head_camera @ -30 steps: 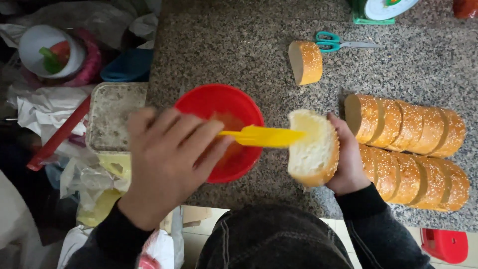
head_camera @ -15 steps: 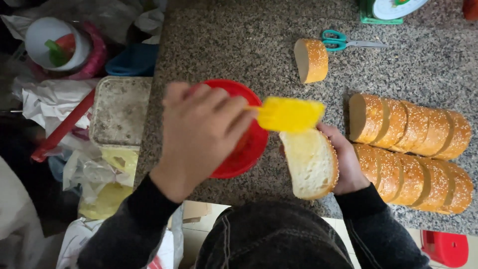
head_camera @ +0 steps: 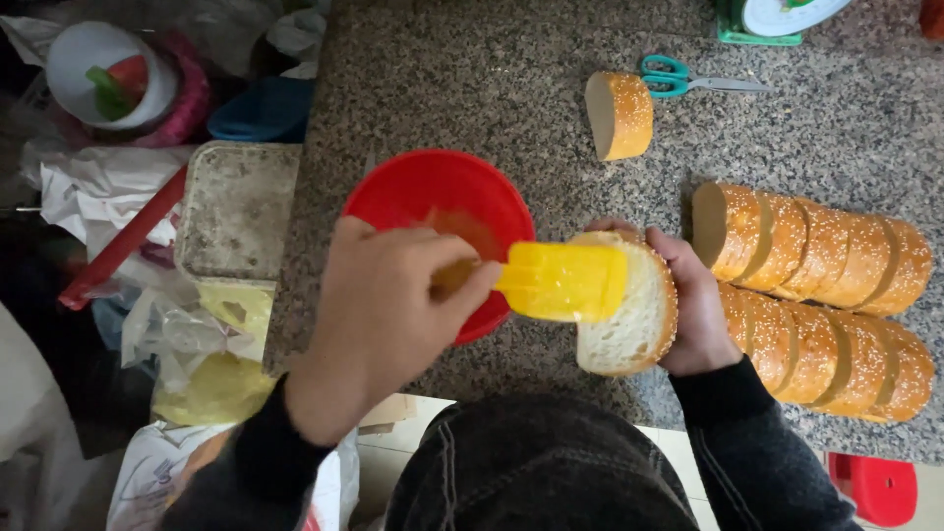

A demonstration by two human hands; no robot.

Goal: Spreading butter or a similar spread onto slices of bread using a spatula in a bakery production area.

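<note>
My left hand grips a yellow flat-headed brush, its head lying on the white cut face of a sesame-crusted bread slice. My right hand holds that slice from its right side, tilted up over the granite counter. Right behind the left hand sits a red bowl with an orange sauce in it.
Two rows of sliced sesame bread lie at the right. One loose bread end and teal-handled scissors lie farther back. A worn square tub, crumpled plastic bags and a white cup crowd the left edge.
The left hand swung the yellow brush from the bowl's rim up over the slice and now lays it flat on the cut face. The right hand turned the slice more upright.
</note>
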